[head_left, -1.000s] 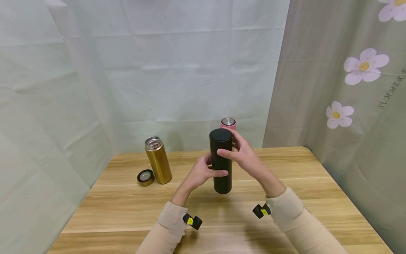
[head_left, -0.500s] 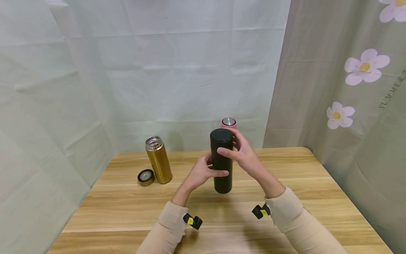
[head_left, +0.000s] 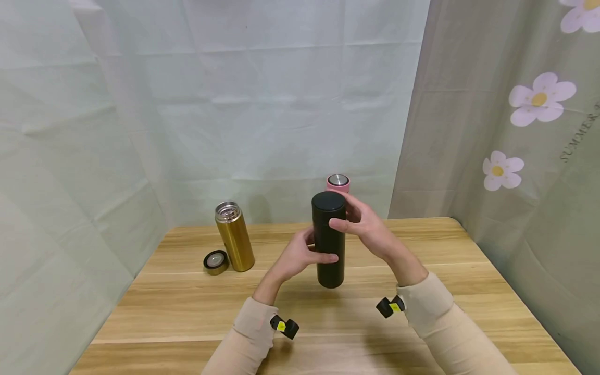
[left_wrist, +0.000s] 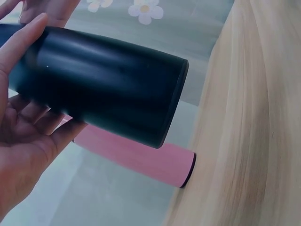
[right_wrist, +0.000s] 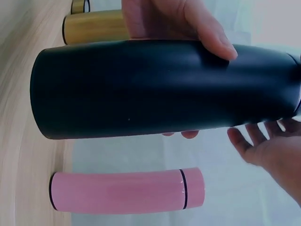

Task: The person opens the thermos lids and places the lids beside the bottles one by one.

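A black thermos (head_left: 330, 237) stands upright in the air above the table, its round top facing up. My left hand (head_left: 296, 255) grips it around the middle, thumb across the near side. Around its upper part, near the lid, my right hand (head_left: 370, 232) curls its fingers, the thumb lying over the right edge. In the right wrist view the right fingertips (right_wrist: 256, 136) reach the body beside the lid seam. The left wrist view shows the thermos's flat base (left_wrist: 175, 103) off the tabletop. How firmly the right thumb presses is hard to tell.
Behind the black thermos stands a pink thermos (head_left: 338, 182), mostly hidden in the head view. An uncapped gold thermos (head_left: 236, 239) is at the left, its lid (head_left: 215, 262) lying beside it. Curtains back the wooden table (head_left: 187, 312).
My right hand and forearm have shifted slightly to the right, and the right thumb sits nearer the thermos's edge. The thermos has dipped very slightly. My left hand keeps its grip.
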{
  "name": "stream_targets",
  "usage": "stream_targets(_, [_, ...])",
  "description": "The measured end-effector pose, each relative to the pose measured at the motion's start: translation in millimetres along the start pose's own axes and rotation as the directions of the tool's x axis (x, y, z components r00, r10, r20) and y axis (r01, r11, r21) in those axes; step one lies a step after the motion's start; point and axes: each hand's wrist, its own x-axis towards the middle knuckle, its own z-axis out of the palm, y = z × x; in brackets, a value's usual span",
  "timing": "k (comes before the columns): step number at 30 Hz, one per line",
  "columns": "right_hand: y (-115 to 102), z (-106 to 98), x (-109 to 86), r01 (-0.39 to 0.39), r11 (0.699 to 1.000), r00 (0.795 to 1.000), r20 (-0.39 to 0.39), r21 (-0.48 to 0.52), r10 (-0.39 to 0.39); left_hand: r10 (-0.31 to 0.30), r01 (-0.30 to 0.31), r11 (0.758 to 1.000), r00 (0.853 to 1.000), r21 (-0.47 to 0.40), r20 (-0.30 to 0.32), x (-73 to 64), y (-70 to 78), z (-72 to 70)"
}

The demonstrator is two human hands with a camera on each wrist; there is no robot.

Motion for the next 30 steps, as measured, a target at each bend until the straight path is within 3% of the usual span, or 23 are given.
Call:
stream_targets(10, [-7.4, 19.3, 1.7, -0.034, 0.993, 0.982, -0.190, -0.113, 0.012, -0.004, 0.006, 1.000, 0.999, 0.024, -0.051, 0.8, -1.3, 0.0])
stream_targets(13, [-6.4, 15.8, 0.8, -0.011, 0.998, 0.988, -0.157, -0.064, 0.001, -0.009, 0.010, 0.999, 0.999, 0.032, -0.031, 0.6, -0.8, -0.8])
stream_targets(18, [-4.1, 3.1, 0.3, 0.008, 0.996, 1.000, -0.024, 0.088, -0.006, -0.005, 0.004, 0.999, 0.999, 0.034, 0.034, 0.0, 0.1, -3.0])
stream_targets(23, [-3.6, -3.0, -0.4, -0.008, 0.993, 0.999, 0.051, 0.121, 0.002, -0.001, -0.001, 0.999, 0.998, 0.035, 0.060, -0.5, 1.8, -2.7])
stream_targets(27, [-4.5, 0.7, -1.4, -0.028, 0.996, 1.000, 0.010, 0.082, 0.027, -0.008, 0.006, 0.999, 1.000, 0.048, 0.026, -1.2, 2.2, -1.5])
stream_targets(30, [-5.8, 8.8, -1.8, -0.045, 0.999, 0.995, -0.091, -0.015, 0.043, -0.009, 0.009, 0.999, 1.000, 0.037, -0.005, -0.7, 1.6, -0.4])
